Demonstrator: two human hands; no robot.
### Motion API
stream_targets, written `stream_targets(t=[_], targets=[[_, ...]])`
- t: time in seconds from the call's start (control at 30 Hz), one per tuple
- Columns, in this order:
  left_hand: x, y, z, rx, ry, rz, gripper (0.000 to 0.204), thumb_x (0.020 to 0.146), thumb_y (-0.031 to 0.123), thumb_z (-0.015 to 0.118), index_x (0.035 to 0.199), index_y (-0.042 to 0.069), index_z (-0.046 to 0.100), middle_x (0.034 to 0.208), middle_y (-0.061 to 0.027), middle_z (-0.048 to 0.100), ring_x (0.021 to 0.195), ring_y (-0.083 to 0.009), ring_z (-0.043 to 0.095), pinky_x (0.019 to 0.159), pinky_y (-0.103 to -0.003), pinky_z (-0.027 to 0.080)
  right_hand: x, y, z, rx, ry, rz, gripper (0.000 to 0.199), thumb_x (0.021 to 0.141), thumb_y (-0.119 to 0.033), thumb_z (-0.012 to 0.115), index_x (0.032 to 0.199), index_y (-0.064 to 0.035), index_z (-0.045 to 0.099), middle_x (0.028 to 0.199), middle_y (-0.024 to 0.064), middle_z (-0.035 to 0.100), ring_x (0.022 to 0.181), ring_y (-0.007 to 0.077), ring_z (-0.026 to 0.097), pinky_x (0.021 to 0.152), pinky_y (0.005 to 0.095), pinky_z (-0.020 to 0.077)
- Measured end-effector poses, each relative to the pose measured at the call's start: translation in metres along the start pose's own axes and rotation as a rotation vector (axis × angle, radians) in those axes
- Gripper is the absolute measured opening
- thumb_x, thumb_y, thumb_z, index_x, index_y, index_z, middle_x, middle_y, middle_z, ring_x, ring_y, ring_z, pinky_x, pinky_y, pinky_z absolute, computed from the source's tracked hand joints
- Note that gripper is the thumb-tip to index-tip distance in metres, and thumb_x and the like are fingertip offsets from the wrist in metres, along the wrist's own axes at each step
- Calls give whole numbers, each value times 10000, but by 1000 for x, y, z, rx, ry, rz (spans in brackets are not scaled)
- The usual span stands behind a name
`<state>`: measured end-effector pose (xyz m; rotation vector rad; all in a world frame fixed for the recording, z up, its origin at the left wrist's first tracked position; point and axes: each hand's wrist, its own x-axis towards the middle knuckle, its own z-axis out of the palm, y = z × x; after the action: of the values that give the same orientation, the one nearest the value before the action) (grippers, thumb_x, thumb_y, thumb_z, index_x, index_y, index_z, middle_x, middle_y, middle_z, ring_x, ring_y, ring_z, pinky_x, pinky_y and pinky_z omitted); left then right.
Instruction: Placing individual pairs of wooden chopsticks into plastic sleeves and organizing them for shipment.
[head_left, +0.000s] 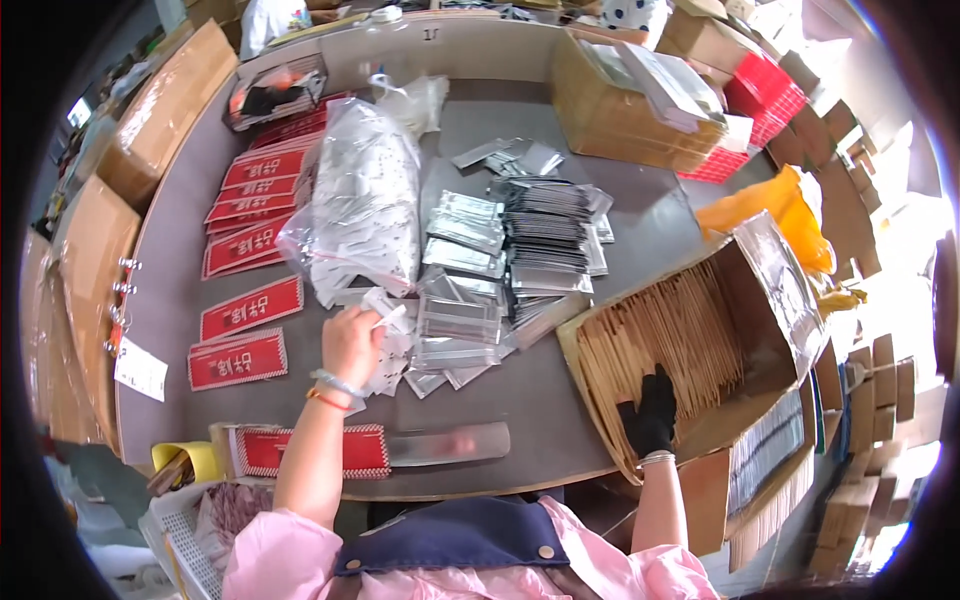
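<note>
My left hand (352,348), bare with bands at the wrist, pinches a small white slip (390,316) at the mouth of a clear plastic bag (365,200) full of printed white pieces. More white pieces spill under the hand. My right hand (650,412) wears a black glove and lies on a tight row of brown card sleeves (690,335) in an open cardboard box (745,262). Its thumb and a finger are spread; the other fingertips are hard to see. Between the hands are flat silvery packets (462,310) and a tall stack of dark-edged packets (545,235).
Red printed packs (250,305) overlap along the left side. A red pack (365,452) and a clear sleeve (450,445) lie at the table's near edge. A large carton (630,125) stands at the back right, near an orange bag (775,215). Cartons line the left side.
</note>
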<state>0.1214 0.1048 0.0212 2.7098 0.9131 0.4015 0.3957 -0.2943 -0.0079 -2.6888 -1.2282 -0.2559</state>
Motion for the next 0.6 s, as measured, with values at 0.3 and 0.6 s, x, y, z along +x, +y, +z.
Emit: stream_targets(t=[0.3, 0.6], targets=[[36, 57, 38, -216, 62, 352, 317, 706, 41, 762, 973, 16, 594, 1129, -133, 575, 1074, -360, 531, 914, -412, 463, -15, -1, -44, 120, 4, 234, 366, 806, -249, 688, 1081, -21, 610, 1099, 199, 601, 1041, 407, 548, 895, 499, 438], [24, 66, 41, -170, 47, 236, 443, 641, 140, 822, 1045, 124, 643, 985, -64, 588, 988, -297, 543, 881, -429, 401, -21, -12, -29, 22, -24, 325, 175, 753, -202, 641, 843, -62, 585, 845, 174, 596, 860, 386, 589, 771, 500, 472]])
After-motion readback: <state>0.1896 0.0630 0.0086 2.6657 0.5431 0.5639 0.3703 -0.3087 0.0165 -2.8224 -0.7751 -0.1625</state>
